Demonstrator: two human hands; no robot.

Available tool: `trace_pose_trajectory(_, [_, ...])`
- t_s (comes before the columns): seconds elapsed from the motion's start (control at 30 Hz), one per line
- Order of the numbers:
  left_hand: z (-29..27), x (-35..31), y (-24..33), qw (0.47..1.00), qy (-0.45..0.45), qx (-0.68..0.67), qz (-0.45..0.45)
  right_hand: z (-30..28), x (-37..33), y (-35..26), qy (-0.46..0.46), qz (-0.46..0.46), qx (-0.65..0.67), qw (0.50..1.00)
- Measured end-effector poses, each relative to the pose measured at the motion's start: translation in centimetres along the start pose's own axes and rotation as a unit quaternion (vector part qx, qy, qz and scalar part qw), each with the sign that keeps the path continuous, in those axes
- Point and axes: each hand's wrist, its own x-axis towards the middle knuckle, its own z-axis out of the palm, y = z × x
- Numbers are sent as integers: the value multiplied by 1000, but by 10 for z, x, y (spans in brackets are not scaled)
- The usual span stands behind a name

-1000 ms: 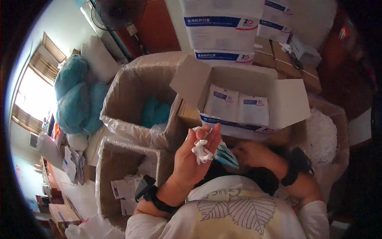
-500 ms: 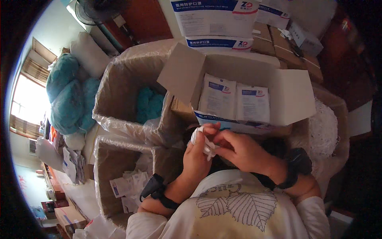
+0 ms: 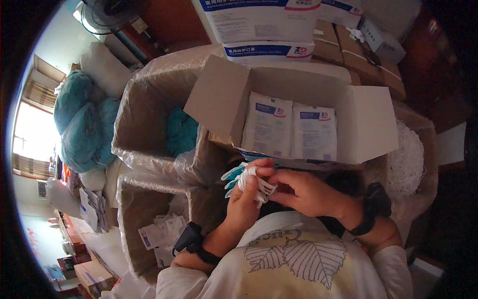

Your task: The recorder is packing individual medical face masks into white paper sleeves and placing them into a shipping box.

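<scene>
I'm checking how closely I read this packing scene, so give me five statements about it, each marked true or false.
1. The left hand holds white cords. True.
2. The right hand is inside the open box. False: the right hand is in front of the box, its fingertips at the white cords.
3. A teal pile lies inside a plastic-lined carton. True.
4. The box's flaps are folded shut over its contents. False: its side flaps stand open and white packets show inside.
5. A fan shows near the top left of the picture. True.
</scene>
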Motion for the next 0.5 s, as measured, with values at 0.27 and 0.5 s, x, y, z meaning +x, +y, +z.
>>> trace_pose_trajectory(0.27, [2, 2, 8, 995, 59, 5, -85, 1, 1, 1, -62, 137, 192, 970])
trace_pose_trajectory(0.5, [-3, 4, -2, 986, 54, 160, -7, 0, 2, 7, -100, 154, 229, 956])
